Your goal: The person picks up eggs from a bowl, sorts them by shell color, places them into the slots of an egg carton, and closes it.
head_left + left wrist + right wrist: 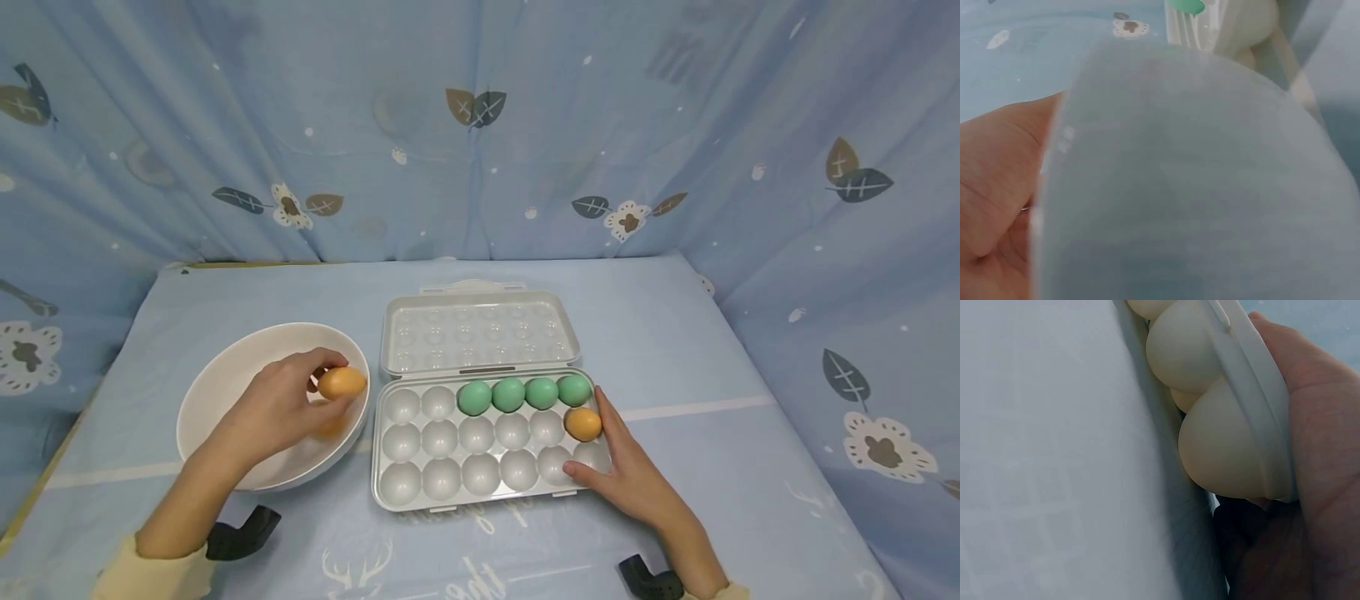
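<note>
We saw the person's left hand [288,402] over the right side of a round white bowl [217,400], its fingers and thumb curled and pinching an orange egg [342,382] just inside the rim. Below that hand, partly covered by it, we made out a second orange egg [328,427] in the bowl. The right hand [628,467] was spread around the right end of a white egg tray [480,473] and gripped it, thumb over the near right corner and fingers along the right edge. In the right wrist view we saw the rounded undersides of the cups [1229,444] beside that hand. The tray lay to the right of the bowl, near it, with three rows of six cups and its translucent lid [480,333] folded open on the far side. Four green eggs [508,395] sat side by side in the right part of the far row, and a third orange egg [582,424] filled the rightmost cup of the middle row, close by the right hand's fingers. Bowl and tray both rested on a pale blue tablecloth [667,333], before a patterned blue curtain [480,42].
</note>
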Tool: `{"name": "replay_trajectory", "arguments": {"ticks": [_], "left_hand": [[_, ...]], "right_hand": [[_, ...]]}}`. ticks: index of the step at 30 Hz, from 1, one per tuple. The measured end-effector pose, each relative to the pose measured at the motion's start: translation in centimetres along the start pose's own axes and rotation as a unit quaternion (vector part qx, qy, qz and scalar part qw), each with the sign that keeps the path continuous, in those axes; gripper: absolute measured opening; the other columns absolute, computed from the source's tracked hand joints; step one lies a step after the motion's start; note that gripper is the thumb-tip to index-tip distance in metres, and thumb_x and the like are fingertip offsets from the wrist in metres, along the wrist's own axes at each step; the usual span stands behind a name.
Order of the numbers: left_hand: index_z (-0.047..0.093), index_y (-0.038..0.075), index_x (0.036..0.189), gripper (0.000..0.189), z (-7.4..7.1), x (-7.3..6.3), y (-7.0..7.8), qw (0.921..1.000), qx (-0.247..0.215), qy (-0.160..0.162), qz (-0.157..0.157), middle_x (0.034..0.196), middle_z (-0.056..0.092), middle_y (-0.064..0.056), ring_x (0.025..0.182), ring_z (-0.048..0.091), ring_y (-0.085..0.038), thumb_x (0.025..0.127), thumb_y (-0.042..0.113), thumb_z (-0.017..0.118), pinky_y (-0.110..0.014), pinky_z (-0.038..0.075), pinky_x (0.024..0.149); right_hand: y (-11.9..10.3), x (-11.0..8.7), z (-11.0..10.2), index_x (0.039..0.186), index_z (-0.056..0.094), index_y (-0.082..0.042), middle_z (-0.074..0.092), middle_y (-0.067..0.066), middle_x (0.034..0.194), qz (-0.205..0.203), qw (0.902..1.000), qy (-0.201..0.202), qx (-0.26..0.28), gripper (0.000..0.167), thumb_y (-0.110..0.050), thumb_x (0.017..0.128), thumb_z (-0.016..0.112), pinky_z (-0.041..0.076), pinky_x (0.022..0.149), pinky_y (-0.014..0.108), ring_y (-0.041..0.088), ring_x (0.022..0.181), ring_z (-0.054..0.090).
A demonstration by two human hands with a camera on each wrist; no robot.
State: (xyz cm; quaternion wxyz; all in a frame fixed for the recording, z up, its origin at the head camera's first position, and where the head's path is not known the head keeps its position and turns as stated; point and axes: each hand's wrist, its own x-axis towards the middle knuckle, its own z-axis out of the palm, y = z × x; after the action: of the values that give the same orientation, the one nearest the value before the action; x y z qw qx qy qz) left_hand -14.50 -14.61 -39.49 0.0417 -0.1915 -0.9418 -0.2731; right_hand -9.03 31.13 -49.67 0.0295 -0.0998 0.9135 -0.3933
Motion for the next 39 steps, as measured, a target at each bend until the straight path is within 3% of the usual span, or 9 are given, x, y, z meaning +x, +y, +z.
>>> {"name": "replay_trajectory", "arguments": {"ticks": [10,15,22,28,39], "left_hand": [[0.070,0.008,0.117,0.033,0.1,0.6,1.6,0.9989,-0.021,0.041,0.010,0.104,0.071,-0.002,0.089,0.062,-0.018,0.086,0.015,0.081,-0.040,0.054,0.077],[0.069,0.007,0.119,0.037,1.0,1.6,3.3,0.9982,-0.044,0.030,0.029,0.104,0.072,-0.002,0.090,0.063,-0.017,0.087,0.019,0.083,-0.040,0.055,0.076],[0.067,0.010,0.117,0.039,3.2,3.2,6.0,0.9948,-0.086,0.008,0.054,0.103,0.069,0.000,0.092,0.062,-0.017,0.085,0.022,0.085,-0.043,0.057,0.082],[0.068,0.011,0.114,0.035,5.0,4.1,7.8,0.9884,-0.115,0.002,0.100,0.100,0.068,0.003,0.091,0.062,-0.013,0.084,0.021,0.085,-0.041,0.057,0.084],[0.072,0.008,0.116,0.035,10.2,5.7,11.0,0.9747,-0.107,-0.034,0.194,0.110,0.073,-0.001,0.103,0.066,-0.019,0.086,0.021,0.084,-0.037,0.055,0.092]], "right_hand": [[0.2,-0.1,0.0,0.167,0.003,-0.014,0.014,0.018,0.171,0.000,1.0000,0.002,0.002,0.116,-0.044,0.087,0.081,0.024,0.117,0.071,0.045,0.155,0.020],[0.2,-0.1,-0.1,0.167,0.003,-0.014,0.013,0.017,0.172,0.001,1.0000,0.000,0.003,0.116,-0.045,0.087,0.081,0.024,0.118,0.070,0.044,0.155,0.019],[0.0,0.0,-0.1,0.167,0.002,-0.017,0.012,0.013,0.172,0.001,0.9999,-0.007,0.010,0.116,-0.045,0.087,0.081,0.023,0.120,0.068,0.040,0.156,0.018],[0.0,0.3,-0.1,0.167,0.002,-0.015,0.012,0.014,0.172,-0.009,0.9999,-0.007,0.000,0.116,-0.045,0.087,0.081,0.024,0.120,0.067,0.041,0.156,0.018],[-0.1,0.1,-0.3,0.167,0.002,-0.015,0.012,0.014,0.172,-0.003,0.9999,-0.009,0.007,0.116,-0.045,0.088,0.080,0.024,0.120,0.067,0.040,0.156,0.019]]}}
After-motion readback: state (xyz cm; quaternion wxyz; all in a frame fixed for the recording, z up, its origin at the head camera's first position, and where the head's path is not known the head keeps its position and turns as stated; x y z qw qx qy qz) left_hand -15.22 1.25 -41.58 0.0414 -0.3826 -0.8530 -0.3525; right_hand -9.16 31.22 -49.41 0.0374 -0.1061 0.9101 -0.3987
